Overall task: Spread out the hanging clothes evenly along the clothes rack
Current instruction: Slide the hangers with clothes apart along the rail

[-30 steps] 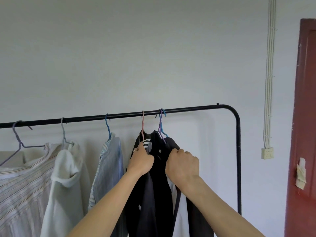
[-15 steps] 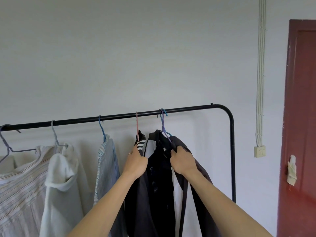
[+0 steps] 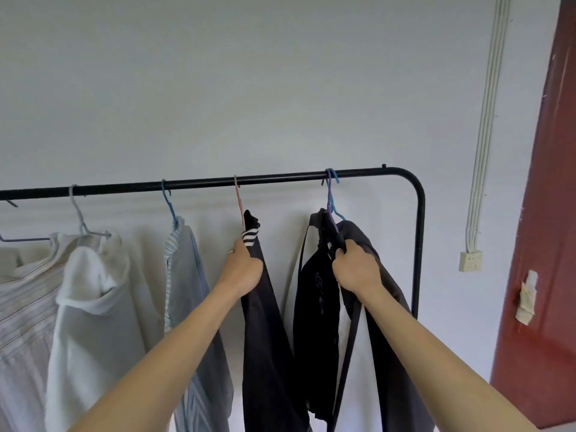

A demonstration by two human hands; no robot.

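A black clothes rack (image 3: pixel 280 179) runs across the view and bends down at the right. My left hand (image 3: pixel 243 266) grips a dark garment with white stripes (image 3: pixel 265 338) that hangs from a pink hanger (image 3: pixel 238 198). My right hand (image 3: pixel 355 266) grips a bunch of dark and white garments (image 3: pixel 314 307) hanging from purple and blue hangers (image 3: pixel 330 194) near the rack's right bend. A gap separates the two dark bunches. Further left hang a light blue striped shirt (image 3: pixel 187 275), a white top (image 3: pixel 90 307) and a striped shirt (image 3: pixel 21 307).
A plain white wall stands behind the rack. A dark red door (image 3: pixel 545 244) is at the right, with a wall socket (image 3: pixel 470 260) and a cable duct (image 3: pixel 489 120) beside it. The rack's right post (image 3: pixel 417 251) drops close to the right-hand garments.
My right hand has slid the dark and white garments on the purple and blue hangers to the right, opening a gap from the striped dark garment that my left hand holds.
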